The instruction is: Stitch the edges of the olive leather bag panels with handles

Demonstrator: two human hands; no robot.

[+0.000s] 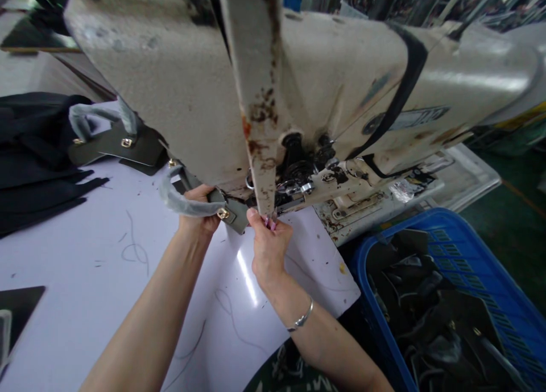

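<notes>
Slanting down-right, held olive panel (pixel 235 216)

"What's in the left hand (pixel 200 223)?"
"A dark panel (pixel 237 214) with a wrapped handle (pixel 190 206), beside the sewing machine (pixel 179 85)."
"And the right hand (pixel 271 244)?"
"It grips a small pink object (pixel 268 222), over the white surface (pixel 128 301)."

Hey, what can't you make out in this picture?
In the head view:
Pink object: mostly covered by the right hand.
Olive piece: partly behind the left hand.
Nameplate: lettering blurred, partly crossed by the black strap.
Blue basket: cut off by the bottom and right edges.
</notes>
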